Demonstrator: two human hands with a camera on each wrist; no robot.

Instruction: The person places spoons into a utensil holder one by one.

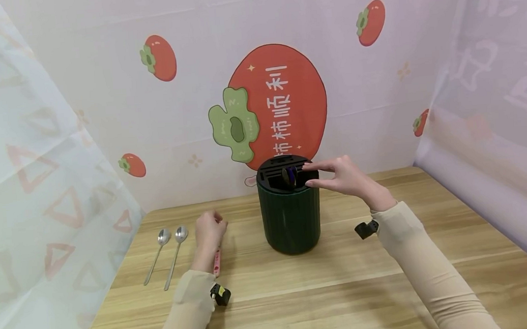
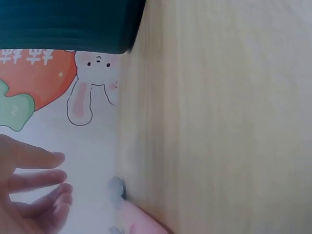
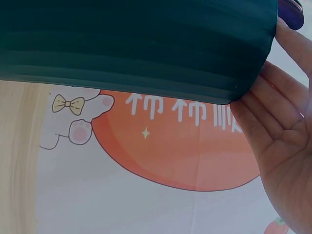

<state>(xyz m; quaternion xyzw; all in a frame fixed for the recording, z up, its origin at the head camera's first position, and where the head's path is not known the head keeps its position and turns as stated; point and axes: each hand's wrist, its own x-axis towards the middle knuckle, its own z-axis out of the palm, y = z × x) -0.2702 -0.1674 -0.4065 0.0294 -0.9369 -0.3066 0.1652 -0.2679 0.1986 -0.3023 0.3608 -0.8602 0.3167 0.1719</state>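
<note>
In the head view, a dark green ribbed utensil holder with a slotted black top stands upright. A rounded, shiny purple-and-dark piece sticks up from its opening; its kind is not clear. My right hand is at the holder's right rim, fingers and thumb extended; in the right wrist view the fingers lie against its edge. My left hand is low over a pink-handled utensil on the table. The left wrist view shows loosely bent fingers apart from the pink handle.
Two metal spoons lie side by side left of my left hand on the wooden table. A white cloth backdrop printed with persimmons stands behind, with cloth on both sides. Each wrist carries a small black camera.
</note>
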